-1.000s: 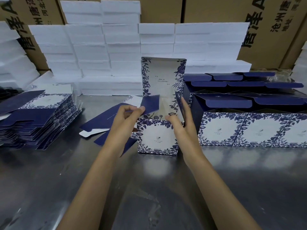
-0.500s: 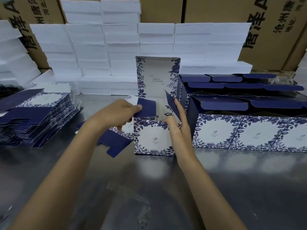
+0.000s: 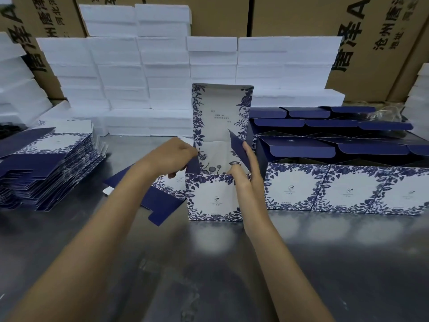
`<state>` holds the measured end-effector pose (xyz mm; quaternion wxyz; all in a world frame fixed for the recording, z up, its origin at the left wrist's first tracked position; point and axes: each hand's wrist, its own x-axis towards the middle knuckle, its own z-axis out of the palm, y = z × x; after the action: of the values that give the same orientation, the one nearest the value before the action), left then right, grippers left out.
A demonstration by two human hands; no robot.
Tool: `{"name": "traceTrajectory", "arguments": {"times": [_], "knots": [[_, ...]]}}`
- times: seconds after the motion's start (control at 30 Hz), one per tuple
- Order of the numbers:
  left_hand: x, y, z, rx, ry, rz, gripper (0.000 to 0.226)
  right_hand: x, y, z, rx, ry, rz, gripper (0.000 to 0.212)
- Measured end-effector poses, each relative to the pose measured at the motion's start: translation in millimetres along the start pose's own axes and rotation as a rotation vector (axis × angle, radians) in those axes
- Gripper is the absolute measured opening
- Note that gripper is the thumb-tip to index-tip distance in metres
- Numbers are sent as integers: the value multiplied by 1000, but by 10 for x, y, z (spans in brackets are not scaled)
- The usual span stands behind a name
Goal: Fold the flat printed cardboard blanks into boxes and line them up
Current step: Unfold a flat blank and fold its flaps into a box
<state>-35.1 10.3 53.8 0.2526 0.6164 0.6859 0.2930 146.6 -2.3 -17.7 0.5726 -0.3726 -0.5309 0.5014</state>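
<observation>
A blue-and-white floral box point(image 3: 214, 198) stands on the steel table point(image 3: 232, 263), its lid upright behind it. My left hand point(image 3: 173, 156) grips the box's left side flap, which is turned down into the box. My right hand point(image 3: 247, 169) holds the right side: the thumb hooks over the front rim and straight fingers press the raised navy flap point(image 3: 235, 145). A flat blank point(image 3: 160, 201) lies just left of the box. A tall pile of flat blanks point(image 3: 46, 166) sits at the far left. Several folded boxes point(image 3: 343, 189) stand in rows on the right, touching the one in hand.
White foam boxes point(image 3: 144, 73) are stacked along the back, with brown shipping cartons point(image 3: 301, 17) behind them. More white foam stands at the left edge point(image 3: 14, 94) and right edge point(image 3: 420, 101). Bare steel lies in front of the boxes.
The left flap has gone from sticking out to folded down inside the box under my left hand. My right hand has stayed on the right side, its thumb now over the front rim.
</observation>
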Motion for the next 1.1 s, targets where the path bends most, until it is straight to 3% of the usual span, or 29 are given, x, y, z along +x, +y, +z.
{"name": "traceTrajectory", "arguments": {"times": [0.1, 0.3, 0.43, 0.47, 0.6, 0.83, 1.03, 1.1], "knots": [[-3, -7, -108, -6, -40, -45, 51, 3, -10, -2, 11, -17, 3, 61], [-73, -101, 75, -103, 296, 12, 41, -46, -55, 26, -43, -116, 22, 57], [-126, -215, 107, -224, 483, 61, 32, 24, -152, 28, -78, -127, 92, 85], [-146, -245, 136, -325, 484, 66, 26, 58, -170, 16, -83, -120, 103, 87], [-292, -314, 286, -775, 300, 64, 11, 27, -208, -41, -83, -230, 147, 55], [-366, -442, 302, -843, 344, 107, 23, 154, -419, -153, -420, -252, 240, 40], [-360, -420, 321, -854, 371, 133, 23, 370, -679, -159, -773, -515, 228, 52], [-354, -421, 327, -847, 387, 144, 23, 396, -662, -139, -849, -520, 189, 52]]}}
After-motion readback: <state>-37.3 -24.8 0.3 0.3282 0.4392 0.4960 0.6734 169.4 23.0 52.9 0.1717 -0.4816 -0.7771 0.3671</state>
